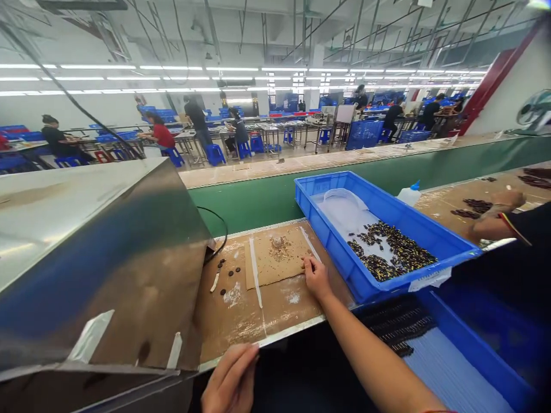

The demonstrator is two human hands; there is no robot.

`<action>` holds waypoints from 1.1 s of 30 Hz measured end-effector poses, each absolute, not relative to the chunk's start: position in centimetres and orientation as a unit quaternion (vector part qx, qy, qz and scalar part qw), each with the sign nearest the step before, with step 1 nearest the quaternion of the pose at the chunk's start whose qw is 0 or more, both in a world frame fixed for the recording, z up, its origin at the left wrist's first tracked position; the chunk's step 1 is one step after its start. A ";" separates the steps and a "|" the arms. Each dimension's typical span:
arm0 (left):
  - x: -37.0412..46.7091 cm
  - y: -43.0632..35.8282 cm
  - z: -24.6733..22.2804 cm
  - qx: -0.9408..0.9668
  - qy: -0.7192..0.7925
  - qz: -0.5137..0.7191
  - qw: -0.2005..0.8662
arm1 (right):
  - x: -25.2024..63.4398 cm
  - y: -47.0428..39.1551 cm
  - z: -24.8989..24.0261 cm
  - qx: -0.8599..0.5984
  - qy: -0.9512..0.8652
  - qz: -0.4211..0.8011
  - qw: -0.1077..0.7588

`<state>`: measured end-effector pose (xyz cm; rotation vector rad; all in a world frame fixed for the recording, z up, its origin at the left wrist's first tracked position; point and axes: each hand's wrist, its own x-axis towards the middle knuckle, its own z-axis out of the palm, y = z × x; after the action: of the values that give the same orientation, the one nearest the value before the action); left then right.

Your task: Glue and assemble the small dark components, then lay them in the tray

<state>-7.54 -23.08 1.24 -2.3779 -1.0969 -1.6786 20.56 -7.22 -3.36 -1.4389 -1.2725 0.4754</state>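
My right hand (316, 276) is at the right edge of a piece of cardboard (279, 267) taped to the brown work surface (241, 327). Its fingers are pinched together; whatever they hold is too small to make out. Near the front edge of the surface, my left hand (230, 378) is closed, its fingers pressed together, and its contents are hidden. Several small dark round pieces (231, 273) lie left of the cardboard, beside a short pale strip (214, 281). Brown residue (279, 246) marks the cardboard's upper middle.
A blue crate (361, 281) with many small dark and yellow pieces (394, 249) stands to the right. Below it sits another blue crate (477, 361). A metal housing (142, 275) borders the left side. At far right, a person's hand (508, 199) is near dark pieces.
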 end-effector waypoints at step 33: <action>-1.0 -7.4 -7.2 -0.887 -0.257 -0.382 0.010 | 49.8 1.4 9.8 -0.813 -0.574 0.081 -0.052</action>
<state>-1.00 -7.38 -7.19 -2.7695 -0.8024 -1.1934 49.79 1.40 9.80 -2.6437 -1.8658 0.2631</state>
